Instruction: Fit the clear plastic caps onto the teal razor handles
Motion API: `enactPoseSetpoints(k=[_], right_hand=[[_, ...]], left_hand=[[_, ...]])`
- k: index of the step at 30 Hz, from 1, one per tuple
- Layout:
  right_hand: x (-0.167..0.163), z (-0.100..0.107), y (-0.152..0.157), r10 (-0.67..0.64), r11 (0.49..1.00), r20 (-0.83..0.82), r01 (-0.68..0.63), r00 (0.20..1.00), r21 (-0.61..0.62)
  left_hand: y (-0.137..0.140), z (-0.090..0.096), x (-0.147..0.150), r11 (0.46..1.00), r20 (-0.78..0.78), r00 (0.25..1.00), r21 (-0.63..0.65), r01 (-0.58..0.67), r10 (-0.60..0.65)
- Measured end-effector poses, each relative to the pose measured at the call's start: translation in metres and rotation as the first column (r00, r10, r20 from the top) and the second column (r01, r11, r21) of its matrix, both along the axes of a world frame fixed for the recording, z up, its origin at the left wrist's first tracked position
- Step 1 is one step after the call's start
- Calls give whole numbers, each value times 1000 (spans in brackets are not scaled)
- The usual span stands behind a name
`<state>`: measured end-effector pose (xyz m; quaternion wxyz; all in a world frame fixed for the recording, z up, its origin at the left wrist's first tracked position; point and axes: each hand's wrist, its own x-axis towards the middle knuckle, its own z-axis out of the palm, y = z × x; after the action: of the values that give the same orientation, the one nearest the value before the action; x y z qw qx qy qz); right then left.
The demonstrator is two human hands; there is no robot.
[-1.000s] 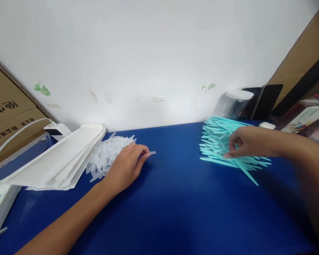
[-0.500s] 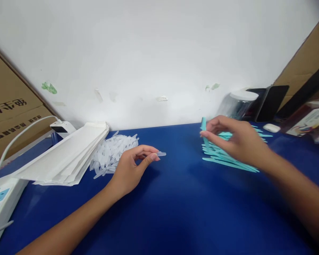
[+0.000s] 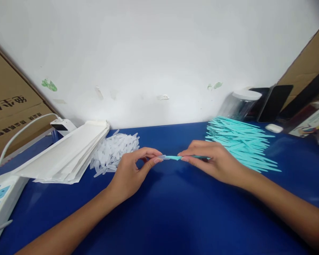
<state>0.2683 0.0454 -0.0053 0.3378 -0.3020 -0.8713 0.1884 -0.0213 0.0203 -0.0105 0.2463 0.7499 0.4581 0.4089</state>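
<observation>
Wall (image 3: 159, 46), white, flat and dotted with tape scraps and green sticker remnants, is rising along the far side. Below it, a glossy dark-blue tabletop (image 3: 159, 219) is stretching from left to right. A brown cardboard box with dark printed characters (image 3: 16, 109) is standing at the far left. A fanned stack of long white paper-like sleeves (image 3: 66, 152) is lying to its right, near a white power strip with blue sockets (image 3: 14, 194). On the right, a broad heap of slim teal sticks (image 3: 236, 141) is spreading over the tabletop, and a smaller mound of translucent, whitish, narrow pieces (image 3: 114, 148) is resting on the left, just beside the sleeves.

Between the two piles, the person's hands are facing each other above the tabletop. The right hand (image 3: 215, 159) is pinching a slim teal stick (image 3: 172, 157) between thumb and fingers, its length running left to right. The left hand (image 3: 131, 173) is gripping a small translucent whitish piece (image 3: 163, 157) at its thumb and fingertips. Behind the heap, a clear jar with a white lid (image 3: 236, 108) is standing. Smallest, the translucent piece is meeting the stick's left end; whether one is entering the other, one cannot tell.
</observation>
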Motion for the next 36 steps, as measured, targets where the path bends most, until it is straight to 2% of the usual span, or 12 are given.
enactPoseSetpoints(k=[14, 18, 22, 24, 26, 28, 29, 31, 33, 36], right_hand=[[-15, -11, -17, 13, 1000, -37, -14, 999, -24], [-12, -6, -15, -72, 992, 36, 75, 997, -102], [-3, 3, -4, -201, 976, 31, 203, 979, -73], [4, 5, 2, -263, 962, 7, 263, 965, -72], [10, 6, 7, -335, 941, -8, 334, 942, -61], [16, 3, 12, -408, 913, -5, 408, 913, 0], [18, 0, 14, -438, 898, 11, 437, 899, 51], [21, -6, 18, -493, 862, 67, 476, 868, 174], [20, -12, 21, -540, 823, 139, 487, 830, 291], [15, -20, 22, -573, 800, 241, 471, 783, 371]], left_hand=[[-7, 0, 4, 989, 14, 997, -126, 82, -80], [-2, 4, 0, 998, 40, 999, -60, -14, 17], [13, 3, -11, 987, 73, 985, -1, -159, 158], [22, 2, -19, 984, -2, 985, 55, -171, 171], [30, 2, -30, 972, -169, 972, 197, -129, 164], [36, 6, -41, 940, -375, 906, 334, -65, 197], [37, 10, -46, 940, -463, 861, 338, -48, 211], [39, 18, -55, 975, -624, 765, 220, -27, 162], [38, 26, -62, 996, -721, 689, 87, -18, 76], [37, 29, -66, 999, -758, 652, -41, -28, -13]])
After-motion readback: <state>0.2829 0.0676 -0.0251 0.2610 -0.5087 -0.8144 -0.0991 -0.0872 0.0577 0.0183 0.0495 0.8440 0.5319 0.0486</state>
